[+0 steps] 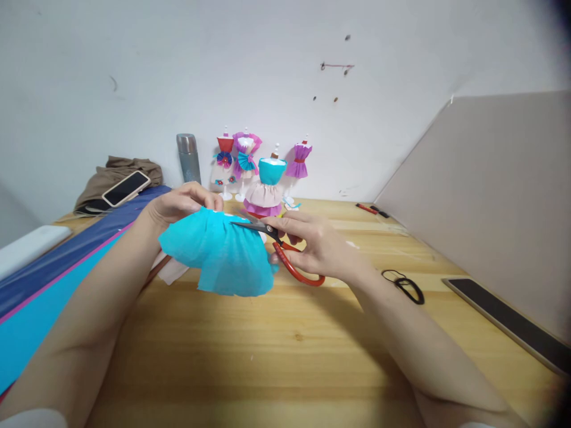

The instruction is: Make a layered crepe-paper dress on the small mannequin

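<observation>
Found above the middle of the bench [285, 351], raised clear of the wood: a turquoise gathered piece [232, 261], narrow and pleated along the top, flared below. Gripped at its upper left edge by the left hand [191, 199], with fingers bent and closed on the material; exact placing of the fingertips not determinable, being partly hidden.

Noted in the right hand [312, 238]: scissors [270, 229] with red handles and dark blades, held with fingers curled around the handles. Blades parted and pointing left, with one laid across the front of the piece just below its pleated top. Not possible to tell whether cutting into the material.

Recorded just behind the piece: a dress form [272, 172] in turquoise top and tiered pink and purple skirt. Farther back, close to the wall: a form in a red top [225, 144], a form with a turquoise fan [245, 161], and a form in purple [300, 160].

Listed at left: a metallic flask [190, 157], and a phone [126, 189] resting on brown cloth [111, 172]. Listed at right: a black band [416, 292], near a dark flat device [504, 315].
</observation>
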Motion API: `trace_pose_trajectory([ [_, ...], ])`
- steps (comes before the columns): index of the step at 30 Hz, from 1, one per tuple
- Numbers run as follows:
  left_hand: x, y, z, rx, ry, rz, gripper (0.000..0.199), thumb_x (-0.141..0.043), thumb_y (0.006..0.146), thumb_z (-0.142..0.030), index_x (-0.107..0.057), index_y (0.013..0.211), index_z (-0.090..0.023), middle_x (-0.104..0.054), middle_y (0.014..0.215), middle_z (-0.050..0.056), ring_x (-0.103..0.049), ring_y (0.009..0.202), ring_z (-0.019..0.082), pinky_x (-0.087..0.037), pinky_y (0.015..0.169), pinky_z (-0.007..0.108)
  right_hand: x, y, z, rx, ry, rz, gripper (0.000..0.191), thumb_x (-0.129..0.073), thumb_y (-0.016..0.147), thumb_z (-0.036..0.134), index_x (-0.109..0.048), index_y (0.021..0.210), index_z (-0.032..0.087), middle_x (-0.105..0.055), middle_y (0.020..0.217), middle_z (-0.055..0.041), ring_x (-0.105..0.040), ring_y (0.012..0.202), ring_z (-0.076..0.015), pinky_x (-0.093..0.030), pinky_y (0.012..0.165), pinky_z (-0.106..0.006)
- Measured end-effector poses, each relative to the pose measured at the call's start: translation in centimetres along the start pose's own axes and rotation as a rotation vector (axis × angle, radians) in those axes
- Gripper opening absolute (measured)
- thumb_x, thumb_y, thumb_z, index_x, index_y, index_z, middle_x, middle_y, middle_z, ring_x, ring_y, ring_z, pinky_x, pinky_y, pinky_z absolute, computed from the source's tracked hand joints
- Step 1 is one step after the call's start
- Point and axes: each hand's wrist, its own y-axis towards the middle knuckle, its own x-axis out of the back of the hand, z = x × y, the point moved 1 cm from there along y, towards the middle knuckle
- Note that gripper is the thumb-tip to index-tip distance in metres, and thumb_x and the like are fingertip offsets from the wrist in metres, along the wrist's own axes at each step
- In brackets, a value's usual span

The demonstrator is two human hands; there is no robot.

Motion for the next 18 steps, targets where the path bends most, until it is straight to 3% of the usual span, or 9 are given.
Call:
trace_pose_trajectory([
  [5,0.3,0.1,0.5,-0.011,-0.037,0.027,0.029,-0.08,0.073,-0.048,-0.076,0.078,-0.019,-0.069,0.086,0.003,-0.058,0.085,0.02,-0.05,0.085,0.037,-0.1,-0.1,0.1,-0.021,-0.027,0.004,0.046,-0.067,0.094,0.038,-0.065,0.137,0.02,-0.072,0.093,-0.0076,-0.065,0.081,-0.0199,-0.048,0.07,-0.03],
  [10,0.6,0.5,1.3,-0.044,-0.141,-0.04,0.031,-0.085,0.064,-0.045,-0.077,0.071,-0.016,-0.07,0.077,0.008,-0.062,0.08,0.021,-0.051,0.076,0.035,-0.2,-0.1,-0.2,0.046,-0.027,-0.018,0.044,-0.065,0.096,0.035,-0.064,0.138,0.019,-0.072,0.092,-0.008,-0.065,0.078,-0.0184,-0.049,0.068,-0.03],
  [18,-0.6,0.6,1.2,-0.056,-0.256,-0.099,0.026,-0.085,0.064,-0.039,-0.08,0.074,-0.015,-0.075,0.082,0.009,-0.067,0.083,0.023,-0.053,0.079,0.036,-0.9,-0.2,-0.8,0.089,-0.001,-0.092,0.046,-0.071,0.093,0.039,-0.066,0.135,0.021,-0.072,0.089,-0.0063,-0.063,0.072,-0.0169,-0.047,0.063,-0.027],
])
